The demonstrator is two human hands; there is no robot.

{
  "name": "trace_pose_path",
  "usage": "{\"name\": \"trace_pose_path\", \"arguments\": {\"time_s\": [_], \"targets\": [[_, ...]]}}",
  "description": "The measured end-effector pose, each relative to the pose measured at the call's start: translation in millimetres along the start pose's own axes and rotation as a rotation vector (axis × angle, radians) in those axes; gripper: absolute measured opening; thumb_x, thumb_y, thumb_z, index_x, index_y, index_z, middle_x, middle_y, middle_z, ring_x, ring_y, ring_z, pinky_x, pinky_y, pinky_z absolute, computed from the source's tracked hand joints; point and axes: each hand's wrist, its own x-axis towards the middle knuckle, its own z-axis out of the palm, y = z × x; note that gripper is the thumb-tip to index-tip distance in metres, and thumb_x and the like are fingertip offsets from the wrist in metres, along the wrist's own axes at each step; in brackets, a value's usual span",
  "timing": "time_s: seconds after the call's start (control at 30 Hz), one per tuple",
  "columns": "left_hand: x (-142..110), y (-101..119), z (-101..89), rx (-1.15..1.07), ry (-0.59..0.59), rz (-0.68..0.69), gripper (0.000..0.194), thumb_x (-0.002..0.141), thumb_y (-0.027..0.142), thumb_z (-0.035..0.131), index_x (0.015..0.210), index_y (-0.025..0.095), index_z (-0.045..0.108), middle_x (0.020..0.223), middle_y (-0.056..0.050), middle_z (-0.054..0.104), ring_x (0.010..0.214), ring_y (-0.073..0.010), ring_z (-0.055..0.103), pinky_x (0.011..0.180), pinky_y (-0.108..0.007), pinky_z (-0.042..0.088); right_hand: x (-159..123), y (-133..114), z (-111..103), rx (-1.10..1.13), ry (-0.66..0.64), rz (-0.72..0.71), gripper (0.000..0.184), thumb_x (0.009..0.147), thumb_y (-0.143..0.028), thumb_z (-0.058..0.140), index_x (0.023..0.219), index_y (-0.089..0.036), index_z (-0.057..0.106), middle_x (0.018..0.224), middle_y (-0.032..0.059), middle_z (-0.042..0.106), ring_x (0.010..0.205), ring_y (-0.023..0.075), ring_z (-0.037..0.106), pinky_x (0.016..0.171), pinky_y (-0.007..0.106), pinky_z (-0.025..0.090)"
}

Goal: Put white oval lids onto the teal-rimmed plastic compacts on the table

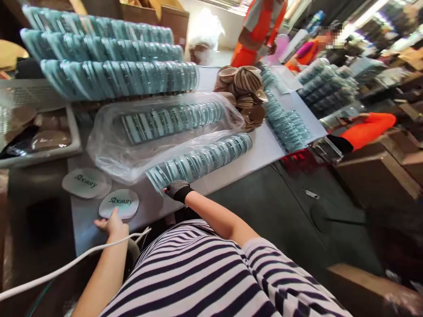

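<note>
A white rounded piece printed "beauty" (120, 203) lies near the table's front-left edge. My bare left hand (114, 225) is at its near edge, one digit on top, the others partly hidden. Beside it is another such printed piece (81, 182), overlapping a similar one. My right hand (177, 190), in a black mesh fingerless glove, closes on the near-left end of a row of thin teal pieces in clear, shiny covers (205, 158). Its fingertips pinch the end piece. Behind that row, a clear plastic bag (109, 145) lies around a similar teal row (175, 119).
More teal rows (122, 79) stand at the back left. Stacked brown pads (244, 88) sit mid-table. A white basket (74, 132) is at left. A white cable (66, 268) crosses near my left forearm. People in orange vests (256, 31) are beyond, and an orange sleeve (370, 130) reaches in.
</note>
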Motion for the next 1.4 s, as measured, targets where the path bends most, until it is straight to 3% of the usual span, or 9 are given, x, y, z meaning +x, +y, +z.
{"name": "trace_pose_path", "arguments": {"time_s": [0.1, 0.23, 0.33, 0.47, 0.6, 0.7, 0.93, 1.1, 1.4], "targets": [[1, 3, -5.8, 0.165, 0.103, 0.124, 0.086, 0.073, 0.042, 0.07, 0.142, 0.017, 0.025, 0.156, -0.022, 0.024, 0.148, -0.037, 0.024, 0.123, -0.051, 0.02, -14, 34, -1, 0.065, 0.045, -0.026, 0.047, 0.095, -0.053, 0.041, 0.101, -0.02, 0.074, 0.108, 0.0112, 0.073, 0.098, 0.0254, 0.068, 0.079, 0.034, 0.051], [3, 25, 11.4, 0.145, -0.197, 0.392, 0.082, 0.07, 0.05, 0.071, 0.14, 0.022, 0.038, 0.152, -0.015, 0.038, 0.146, -0.034, 0.031, 0.122, -0.05, 0.024, -37, 110, -8, 0.298, 0.164, 0.049, 0.038, 0.094, -0.047, 0.045, 0.086, -0.019, 0.07, 0.087, 0.0082, 0.073, 0.076, 0.0195, 0.066, 0.068, 0.029, 0.048], [-10, 49, 47.0, 0.05, -0.458, 0.319, 0.068, 0.074, 0.043, 0.067, 0.136, 0.022, 0.049, 0.149, -0.012, 0.048, 0.141, -0.0288, 0.043, 0.117, -0.044, 0.035, -54, 187, -31, 0.476, 0.367, 0.183, 0.027, 0.094, -0.035, 0.048, 0.091, -0.018, 0.069, 0.089, 0.0048, 0.073, 0.08, 0.0165, 0.065, 0.076, 0.028, 0.049], [-44, 60, 91.4, 0.148, -0.63, 0.147, 0.066, 0.077, 0.046, 0.066, 0.139, 0.033, 0.05, 0.147, -0.008, 0.052, 0.137, -0.0297, 0.048, 0.109, -0.05, 0.042, -70, 304, -85, 0.582, 0.745, 0.38, 0.033, 0.093, -0.033, 0.05, 0.12, -0.019, 0.063, 0.119, 0.0068, 0.068, 0.109, 0.0193, 0.062, 0.097, 0.033, 0.047], [-71, 48, 114.3, 0.206, -0.483, 0.159, 0.077, 0.075, 0.055, 0.069, 0.142, 0.023, 0.051, 0.131, -0.016, 0.063, 0.128, -0.0353, 0.056, 0.108, -0.05, 0.045, -65, 405, -133, 0.558, 0.927, 0.452, 0.063, 0.086, -0.036, 0.059, 0.143, -0.013, 0.047, 0.145, 0.013, 0.051, 0.134, 0.0226, 0.048, 0.114, 0.034, 0.035], [-86, 44, 120.0, 0.155, -0.375, 0.082, 0.079, 0.078, 0.06, 0.065, 0.143, 0.02, 0.049, 0.129, -0.018, 0.065, 0.13, -0.0356, 0.054, 0.107, -0.049, 0.046, -43, 455, -145, 0.639, 0.8, 0.484, 0.073, 0.085, -0.043, 0.06, 0.148, -0.013, 0.041, 0.151, 0.0144, 0.044, 0.137, 0.0251, 0.045, 0.115, 0.035, 0.034], [-108, 46, 117.4, 0.019, -0.245, -0.065, 0.031, 0.073, 0.044, 0.071, 0.096, 0.024, 0.066, 0.121, -0.01, 0.07, 0.137, -0.0288, 0.048, 0.116, -0.041, 0.036, -17, 506, -130, 0.745, 0.564, 0.436, 0.066, 0.083, -0.057, 0.058, 0.133, -0.014, 0.054, 0.127, 0.0171, 0.063, 0.118, 0.0296, 0.06, 0.101, 0.039, 0.044], [-118, 47, 130.7, -0.082, -0.21, -0.04, 0.044, 0.06, 0.045, 0.082, 0.094, 0.021, 0.066, 0.11, -0.01, 0.072, 0.135, -0.032, 0.05, 0.117, -0.045, 0.033, -15, 510, -126, 0.837, 0.586, 0.415, 0.064, 0.08, -0.059, 0.055, 0.128, -0.016, 0.056, 0.13, 0.0154, 0.063, 0.118, 0.0297, 0.059, 0.101, 0.04, 0.044], [-104, 87, 154.1, -0.167, -0.187, 0.028, 0.06, 0.047, 0.047, 0.09, 0.093, 0.019, 0.064, 0.091, -0.006, 0.071, 0.107, -0.0265, 0.065, 0.107, -0.041, 0.042, 8, 496, -134, 0.867, 0.595, 0.476, 0.073, 0.076, -0.066, 0.047, 0.127, -0.015, 0.055, 0.131, 0.02, 0.06, 0.121, 0.034, 0.057, 0.104, 0.046, 0.043]]}}
